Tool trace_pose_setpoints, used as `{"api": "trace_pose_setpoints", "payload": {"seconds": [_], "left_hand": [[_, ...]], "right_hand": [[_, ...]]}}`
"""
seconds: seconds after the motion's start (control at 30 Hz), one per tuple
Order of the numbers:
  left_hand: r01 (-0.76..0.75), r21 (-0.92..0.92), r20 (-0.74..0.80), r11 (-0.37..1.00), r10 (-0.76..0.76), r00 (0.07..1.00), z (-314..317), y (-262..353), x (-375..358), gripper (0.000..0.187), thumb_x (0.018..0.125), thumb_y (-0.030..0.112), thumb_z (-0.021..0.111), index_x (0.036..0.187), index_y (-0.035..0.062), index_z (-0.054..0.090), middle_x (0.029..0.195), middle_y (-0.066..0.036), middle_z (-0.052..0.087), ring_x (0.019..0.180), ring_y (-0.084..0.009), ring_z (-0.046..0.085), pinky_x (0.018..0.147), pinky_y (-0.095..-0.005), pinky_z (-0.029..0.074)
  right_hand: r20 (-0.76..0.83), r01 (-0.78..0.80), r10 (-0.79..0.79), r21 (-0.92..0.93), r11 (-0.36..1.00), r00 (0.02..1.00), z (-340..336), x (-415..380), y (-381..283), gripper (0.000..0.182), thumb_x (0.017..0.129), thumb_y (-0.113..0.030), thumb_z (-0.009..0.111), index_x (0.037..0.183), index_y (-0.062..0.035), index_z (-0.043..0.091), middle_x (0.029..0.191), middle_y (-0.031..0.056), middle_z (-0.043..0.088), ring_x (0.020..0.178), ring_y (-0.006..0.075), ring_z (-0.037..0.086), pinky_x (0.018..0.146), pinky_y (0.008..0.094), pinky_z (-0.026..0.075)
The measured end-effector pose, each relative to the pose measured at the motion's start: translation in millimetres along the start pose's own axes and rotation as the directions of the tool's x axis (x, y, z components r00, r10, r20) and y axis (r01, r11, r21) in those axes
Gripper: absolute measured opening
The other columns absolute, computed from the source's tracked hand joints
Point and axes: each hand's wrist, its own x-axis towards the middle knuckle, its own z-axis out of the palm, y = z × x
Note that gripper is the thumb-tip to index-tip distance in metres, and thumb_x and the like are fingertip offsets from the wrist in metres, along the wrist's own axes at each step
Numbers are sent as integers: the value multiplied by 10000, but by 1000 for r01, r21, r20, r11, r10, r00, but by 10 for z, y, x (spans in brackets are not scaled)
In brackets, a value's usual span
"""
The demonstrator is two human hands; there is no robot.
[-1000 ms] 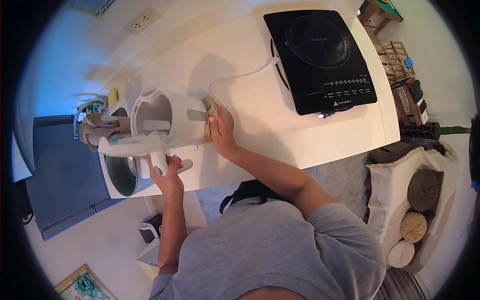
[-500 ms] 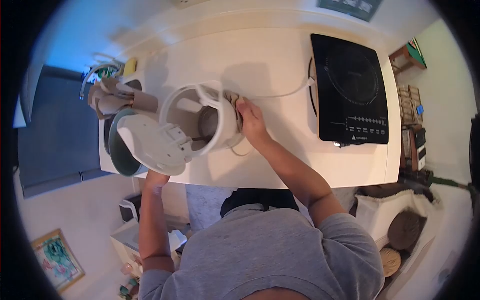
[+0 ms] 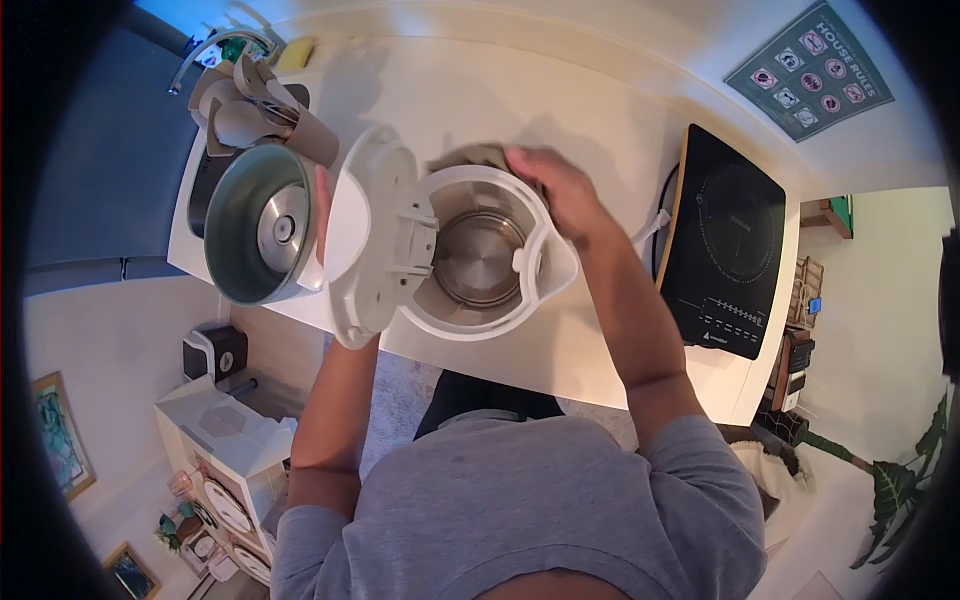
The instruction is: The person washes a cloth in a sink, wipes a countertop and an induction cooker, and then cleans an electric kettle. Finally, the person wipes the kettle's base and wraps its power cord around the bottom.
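Observation:
A white electric kettle (image 3: 480,250) stands upright on the white counter (image 3: 590,120), its lid (image 3: 365,240) swung open to the left, and I look straight down onto its steel bottom. My right hand (image 3: 555,190) presses a beige cloth (image 3: 475,157) against the kettle's far outer wall. My left hand (image 3: 323,200) is mostly hidden behind the open lid, where it holds the kettle's handle side; only its fingers show at the lid's edge.
A steel pot (image 3: 255,225) sits just left of the kettle, with a holder of beige utensils (image 3: 255,105) behind it. A black induction cooktop (image 3: 735,240) lies to the right, its white cord trailing toward the kettle. A small cabinet (image 3: 225,440) stands below the counter's left end.
The kettle has gone from lying on its side to standing upright. My right hand with the cloth has moved round to the kettle's far wall. My view now looks straight down into it.

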Motion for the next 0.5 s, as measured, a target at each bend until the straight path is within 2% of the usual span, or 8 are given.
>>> {"api": "trace_pose_setpoints", "payload": {"seconds": [0.07,0.13,0.2,0.27,0.37,0.4,0.47,0.5], "left_hand": [[-14,26,-136,1000,17,991,271,26,67,621,911,103,491,1457,96,195,1258,-126,488,1056,-186,549,902,-309,471],[-20,45,-263,999,31,964,281,-21,144,622,904,103,514,1454,99,222,1166,-111,552,959,-159,588,831,-275,499],[-136,724,-40,676,238,970,14,-200,210,598,856,72,602,1403,77,360,872,-40,592,715,-79,556,652,-199,465],[-171,727,-82,665,331,940,92,-321,209,581,801,13,654,1344,61,454,696,28,521,607,-33,467,570,-177,396],[-203,769,-39,607,360,932,157,-348,199,597,782,3,671,1338,61,462,687,31,518,603,-31,470,567,-177,398],[-208,782,-23,587,361,932,183,-361,171,602,776,0,676,1336,61,464,684,33,517,602,-31,471,566,-178,399],[-229,808,15,543,370,929,237,-367,154,613,763,-6,687,1332,60,469,678,35,515,599,-30,473,563,-178,400],[-173,674,-85,718,309,947,279,-370,133,547,808,17,654,1325,45,475,686,15,520,609,-35,476,578,-183,412]], "right_hand": [[-130,-39,18,-159,986,991,291,102,-224,381,878,-341,562,1054,-14,646,932,76,660,860,134,599,764,275,468],[-66,-128,118,-163,978,991,250,212,-88,376,858,-327,591,1061,-15,644,943,84,658,869,139,599,770,281,467],[-7,-218,220,-179,959,975,68,227,217,375,839,-312,620,1068,-16,642,954,91,656,877,144,599,776,288,467],[372,200,-84,-284,938,924,-201,169,684,365,827,-272,627,1095,-25,635,999,101,645,901,150,591,790,301,464],[491,241,51,-512,825,870,-388,495,941,309,822,-225,614,1060,-29,642,990,103,644,887,169,590,787,320,465],[485,234,54,-513,826,873,-286,389,788,309,822,-225,614,1060,-29,642,990,103,644,887,169,590,787,320,465],[133,-139,147,-73,988,980,210,124,114,243,816,-179,613,991,-13,639,938,111,645,852,166,585,771,314,463],[-9,-276,276,24,961,961,360,80,-24,236,776,-165,642,937,6,621,872,137,637,792,231,604,730,333,476]]}}
